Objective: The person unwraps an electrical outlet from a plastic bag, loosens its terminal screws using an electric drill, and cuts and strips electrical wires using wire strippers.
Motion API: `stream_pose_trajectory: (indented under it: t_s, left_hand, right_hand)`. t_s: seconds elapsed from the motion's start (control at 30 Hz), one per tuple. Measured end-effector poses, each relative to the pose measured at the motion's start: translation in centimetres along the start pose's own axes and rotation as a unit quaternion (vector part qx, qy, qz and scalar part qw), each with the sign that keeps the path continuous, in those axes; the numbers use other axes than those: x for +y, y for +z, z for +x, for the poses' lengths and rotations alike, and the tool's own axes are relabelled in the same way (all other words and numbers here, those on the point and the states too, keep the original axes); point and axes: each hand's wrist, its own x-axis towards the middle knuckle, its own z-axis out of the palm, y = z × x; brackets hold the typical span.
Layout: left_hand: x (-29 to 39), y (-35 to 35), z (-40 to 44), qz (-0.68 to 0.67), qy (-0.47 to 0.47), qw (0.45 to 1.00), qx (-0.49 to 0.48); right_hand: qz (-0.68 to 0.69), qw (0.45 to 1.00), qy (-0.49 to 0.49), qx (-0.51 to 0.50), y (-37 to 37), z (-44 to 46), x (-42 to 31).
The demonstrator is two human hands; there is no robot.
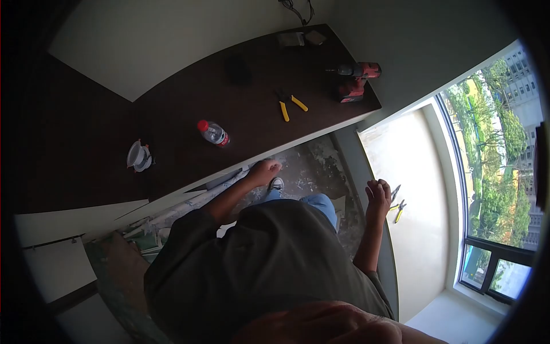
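Note:
My left hand point(266, 171) hangs below the front edge of the dark counter point(172, 109), its fingers curled in. Over the pale window ledge point(415, 252) is my right hand point(378, 191), raised with fingers bent together; a small pale spot shows at the fingertips, too small to name. Close beside it on the ledge lie yellow-handled pliers point(400, 211) and a dark, slim tool point(395, 193). Up on the counter rest another pair of yellow-handled pliers point(291, 107), handles apart, and a red cordless drill point(356, 80) at the right end.
A red-capped plastic bottle point(213, 133) lies on the counter, with a white round light fitting point(139, 156) farther left. Small packets point(292, 39) sit at the back, under wires point(299, 10) from the wall. A large window point(487, 149) is at right. Debris covers part of the floor point(315, 166).

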Motion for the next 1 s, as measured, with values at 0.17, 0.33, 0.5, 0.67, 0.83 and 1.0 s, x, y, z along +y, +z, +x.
stream_pose_trajectory:
  t_s: [0.17,0.33,0.5,0.67,0.83,1.0]
  left_hand:
    - [2.5,-3.6,4.7,-0.242,-0.124,0.961,0.048]
    - [3.7,-3.3,6.3,-0.34,-0.154,0.915,0.152]
    - [7.1,-2.0,7.1,-0.404,-0.222,0.832,0.309]
    - [10.3,0.6,8.7,-0.435,-0.239,0.783,0.375]
    - [10.7,0.5,11.0,-0.401,-0.255,0.811,0.342]
    - [9.3,-0.8,13.5,-0.302,-0.232,0.874,0.301]
  right_hand:
    - [-0.24,0.958,-0.111,-0.108,5.5,10.9,0.2]
    - [-0.342,0.906,-0.201,-0.147,11.8,24.6,0.1]
    - [-0.383,0.8,-0.402,-0.227,16.2,34.7,-0.2]
    - [-0.327,0.857,-0.188,-0.352,17.5,38.9,0.0]
    - [-0.317,0.842,-0.256,-0.354,18.4,38.7,-1.6]
    - [-0.214,0.904,-0.239,-0.284,20.3,38.7,-2.1]
